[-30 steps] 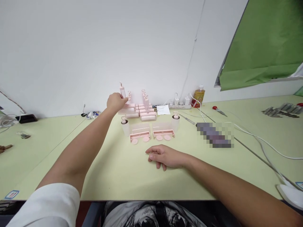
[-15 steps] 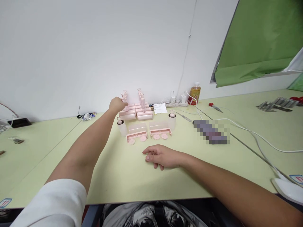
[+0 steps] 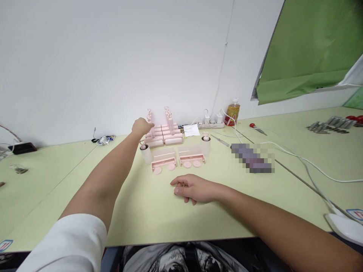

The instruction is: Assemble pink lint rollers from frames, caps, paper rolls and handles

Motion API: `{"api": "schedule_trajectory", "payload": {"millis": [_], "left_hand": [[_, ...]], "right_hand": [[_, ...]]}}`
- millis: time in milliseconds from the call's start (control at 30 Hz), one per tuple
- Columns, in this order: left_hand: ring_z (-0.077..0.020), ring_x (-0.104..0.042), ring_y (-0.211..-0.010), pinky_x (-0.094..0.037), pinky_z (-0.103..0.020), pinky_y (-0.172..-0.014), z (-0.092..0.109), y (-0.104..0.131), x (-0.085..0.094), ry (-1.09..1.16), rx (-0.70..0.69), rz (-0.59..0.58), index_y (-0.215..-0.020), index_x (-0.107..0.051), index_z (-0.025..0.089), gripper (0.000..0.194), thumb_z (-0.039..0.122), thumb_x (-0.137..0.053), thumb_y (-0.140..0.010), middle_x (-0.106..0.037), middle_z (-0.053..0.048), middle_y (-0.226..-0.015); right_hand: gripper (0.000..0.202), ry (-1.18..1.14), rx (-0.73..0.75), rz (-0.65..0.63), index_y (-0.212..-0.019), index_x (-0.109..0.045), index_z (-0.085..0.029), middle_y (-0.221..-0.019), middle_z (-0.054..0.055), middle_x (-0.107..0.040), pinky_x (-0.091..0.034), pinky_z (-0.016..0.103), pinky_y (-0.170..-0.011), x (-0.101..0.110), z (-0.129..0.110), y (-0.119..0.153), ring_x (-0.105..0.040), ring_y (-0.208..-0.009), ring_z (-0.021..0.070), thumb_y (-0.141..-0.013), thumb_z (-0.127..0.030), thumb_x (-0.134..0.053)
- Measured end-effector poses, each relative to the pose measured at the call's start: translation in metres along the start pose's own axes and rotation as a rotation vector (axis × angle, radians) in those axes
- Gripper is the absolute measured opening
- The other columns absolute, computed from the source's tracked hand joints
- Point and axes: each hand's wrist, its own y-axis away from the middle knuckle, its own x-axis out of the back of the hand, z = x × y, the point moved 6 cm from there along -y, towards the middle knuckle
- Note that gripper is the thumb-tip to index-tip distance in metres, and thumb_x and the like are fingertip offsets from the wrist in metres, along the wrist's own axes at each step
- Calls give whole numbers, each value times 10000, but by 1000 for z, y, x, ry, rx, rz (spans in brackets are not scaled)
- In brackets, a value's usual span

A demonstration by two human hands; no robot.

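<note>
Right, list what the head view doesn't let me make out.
Head view throughout:
Left hand: its own back hides most fingers; whether it grips the upright pink piece is unclear.
Pixelated patch: the blocks hide what lies there.
Bottle label: print too small to read.
Brown thing: cut off by the left edge.

We log this as a workshop: worktable (image 3: 147, 215) with number stickers (image 3: 5, 245), power strip (image 3: 213, 125), red-ended tool (image 3: 258, 129), pink parts (image 3: 173, 141) in rows.

Trays (image 3: 163, 163) pale pink; table (image 3: 150, 223) yellow-green (sleeve (image 3: 70, 241) white).
</note>
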Motion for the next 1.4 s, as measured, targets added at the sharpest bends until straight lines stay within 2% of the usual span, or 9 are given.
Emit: {"api": "schedule_trajectory", "payload": {"millis": [200,333,500,633,733,933,1100,1233,1400], "left_hand": [[-232,-629,-652,-433,-320,-587,5,0,7,3,-8,25,-649,-604,178,268,437,-639,-712,-651,-94,-621],[-232,-609,-665,-413,-320,-577,5,12,26,41,-29,119,-725,-606,182,310,492,-604,-742,-658,-90,-701],[-192,-575,-640,-398,-293,-584,-17,68,43,186,-102,225,-734,-632,193,284,459,-547,-785,-637,-45,-693],[-157,-532,-583,-381,-271,-566,-51,115,34,253,-104,277,-789,-664,209,259,438,-543,-788,-576,2,-612],[-142,-498,-545,-374,-256,-545,-70,131,18,335,-101,256,-887,-675,213,309,473,-533,-799,-525,24,-574],[-127,-470,-544,-363,-237,-525,-78,126,-5,470,-97,198,-960,-681,197,373,497,-522,-806,-509,31,-583],[-126,-489,-565,-374,-232,-535,-77,119,-10,484,-68,221,-993,-683,187,434,543,-554,-780,-556,24,-614],[-136,-523,-609,-405,-240,-573,-70,115,-13,488,-101,213,-896,-707,196,372,519,-558,-789,-592,9,-639],[-157,-601,-828,-482,-253,-742,-63,122,6,489,-186,404,-780,-653,198,294,450,-512,-835,-647,-40,-860]], "right_hand": [[508,7,-14,6,-1314,-505,-194,-1061,84,-585,-464,160,-448,0,1,0,-612,-693,107,-890,-470,-547],[523,13,-3,-6,-1323,-501,-189,-1074,89,-590,-475,179,-461,0,-2,2,-612,-708,118,-888,-477,-545],[536,32,-17,-9,-1327,-505,-218,-1103,80,-592,-482,188,-498,-1,-3,3,-612,-731,121,-876,-501,-557],[537,45,-20,2,-1324,-513,-221,-1108,79,-593,-463,181,-494,-1,-4,4,-604,-721,116,-871,-506,-565],[524,58,-29,7,-1315,-518,-229,-1098,72,-584,-452,172,-484,0,-3,4,-601,-713,114,-874,-508,-562],[537,49,-33,7,-1317,-507,-236,-1042,58,-556,-438,164,-458,1,-2,4,-591,-713,118,-872,-532,-554],[555,48,-36,5,-1316,-505,-221,-1023,57,-555,-440,172,-454,0,-4,6,-577,-701,114,-865,-541,-559],[559,44,-37,3,-1319,-503,-217,-1020,58,-555,-443,169,-458,0,-5,6,-578,-702,113,-866,-540,-558],[548,46,-33,-2,-1317,-504,-219,-1048,65,-560,-456,177,-467,0,-4,6,-587,-711,117,-870,-532,-556]]}}
